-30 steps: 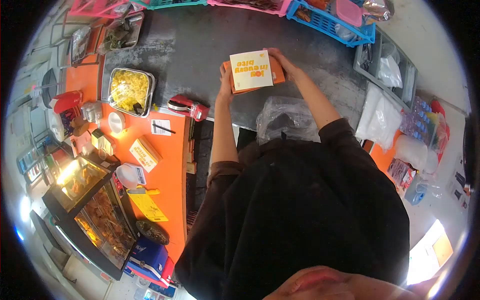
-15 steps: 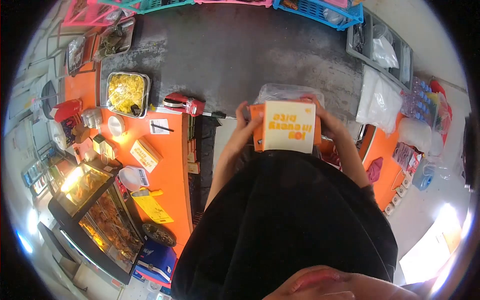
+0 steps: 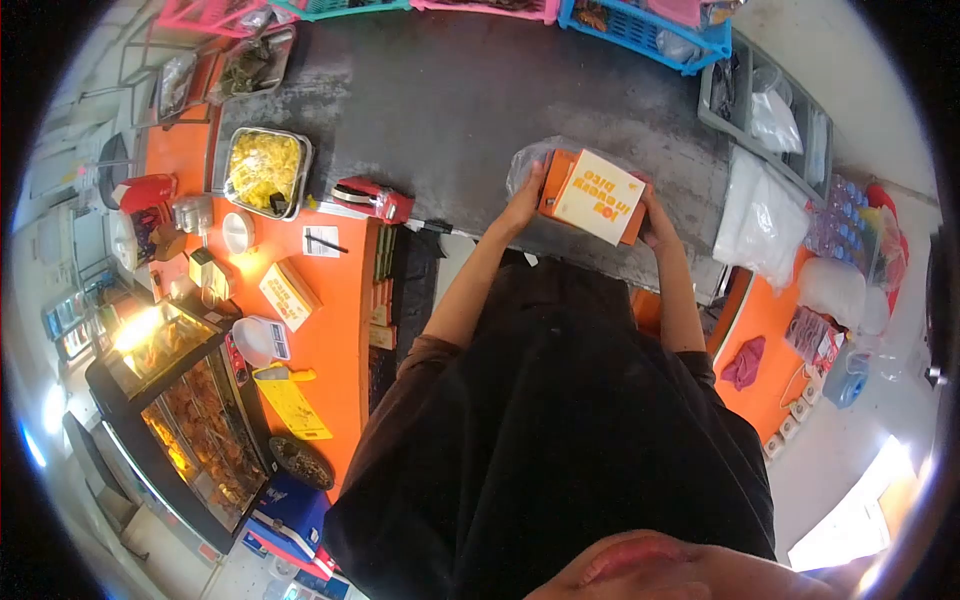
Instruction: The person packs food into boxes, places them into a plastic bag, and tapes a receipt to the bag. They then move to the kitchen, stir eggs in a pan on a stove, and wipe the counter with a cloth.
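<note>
Pictured around one dark worktop point(image 3: 450, 110) are one left hand point(image 3: 522, 203), one right hand point(image 3: 657, 220), two lettered cream box tops point(image 3: 602, 195) point(image 3: 288, 296), four plastic baskets point(image 3: 205, 18) point(image 3: 340, 9) point(image 3: 490, 11) point(image 3: 640, 42), one pen point(image 3: 327, 244), one yellow-handled knife point(image 3: 300, 375), one crumpled cloth point(image 3: 744, 363) and one display case point(image 3: 118, 397).

A takeaway food shop, by the look of it: a lit glass case point(image 3: 246, 412) of browned food point(image 3: 200, 430) beside the orange desk point(image 3: 343, 375), a tray point(image 3: 304, 172) of yellow food point(image 3: 262, 165), printed boxes point(image 3: 600, 197) reading "joy in every bite", and clear plastic bags point(image 3: 762, 215).
</note>
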The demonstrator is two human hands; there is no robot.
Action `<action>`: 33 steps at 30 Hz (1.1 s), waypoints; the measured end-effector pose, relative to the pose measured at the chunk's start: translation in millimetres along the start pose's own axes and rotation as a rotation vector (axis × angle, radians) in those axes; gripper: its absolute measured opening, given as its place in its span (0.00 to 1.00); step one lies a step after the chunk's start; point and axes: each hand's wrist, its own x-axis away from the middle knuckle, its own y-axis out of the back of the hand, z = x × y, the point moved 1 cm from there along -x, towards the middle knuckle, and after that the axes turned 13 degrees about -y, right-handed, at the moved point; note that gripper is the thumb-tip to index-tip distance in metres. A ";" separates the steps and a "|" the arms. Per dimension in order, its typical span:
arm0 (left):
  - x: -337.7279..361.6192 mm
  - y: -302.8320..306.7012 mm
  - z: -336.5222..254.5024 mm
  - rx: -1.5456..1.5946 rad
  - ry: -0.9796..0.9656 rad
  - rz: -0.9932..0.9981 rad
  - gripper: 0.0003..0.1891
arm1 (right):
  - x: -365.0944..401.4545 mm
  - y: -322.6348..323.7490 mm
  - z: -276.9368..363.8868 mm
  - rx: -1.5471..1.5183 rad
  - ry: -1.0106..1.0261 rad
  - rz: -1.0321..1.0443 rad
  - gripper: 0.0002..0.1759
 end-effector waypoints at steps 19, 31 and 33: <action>-28.6 4.2 -18.2 -1.484 -0.389 -0.178 0.17 | -39.8 -9.8 18.7 0.033 0.206 0.065 0.33; -79.6 11.4 -84.7 -1.413 -0.120 0.117 0.13 | -60.1 29.5 37.2 0.180 0.290 -0.378 0.14; -91.3 6.1 -76.9 -1.503 -0.125 0.034 0.18 | -84.3 52.1 32.4 0.165 0.364 -0.401 0.18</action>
